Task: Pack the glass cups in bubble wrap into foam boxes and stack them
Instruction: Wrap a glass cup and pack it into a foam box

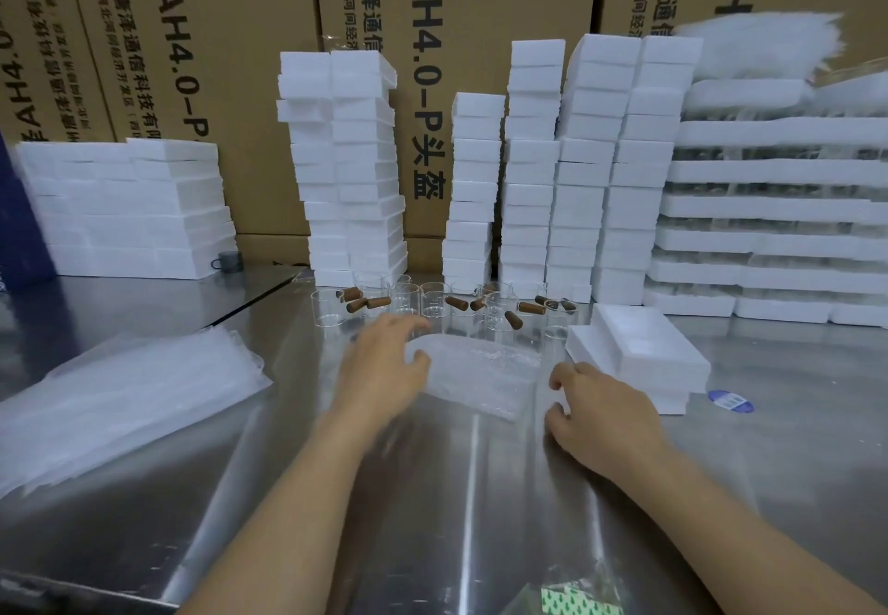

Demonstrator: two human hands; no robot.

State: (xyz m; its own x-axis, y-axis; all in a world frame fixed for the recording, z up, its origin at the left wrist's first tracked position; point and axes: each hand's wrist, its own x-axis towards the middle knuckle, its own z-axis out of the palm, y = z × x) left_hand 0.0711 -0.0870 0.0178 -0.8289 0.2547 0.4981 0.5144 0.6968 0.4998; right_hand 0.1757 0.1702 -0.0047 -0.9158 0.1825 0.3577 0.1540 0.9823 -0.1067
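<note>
A piece of bubble wrap (480,374) lies on the steel table (432,494) between my hands. My left hand (384,364) holds its rounded left end, thumb on top and fingers stretched past it. My right hand (600,412) has curled fingers and thumb at the wrap's right edge. A row of glass cups (432,307) with brown handles stands just behind the wrap. An open white foam box (639,350) sits to the right of the wrap, on top of other foam pieces. Whether a cup lies inside the wrap is unclear.
A pile of bubble-wrap sheets (120,398) lies at the left. Tall stacks of white foam boxes (528,172) stand along the back against cardboard cartons (216,38). Foam trays of glassware (778,211) are stacked at the right. A blue round label (730,400) lies near the foam box.
</note>
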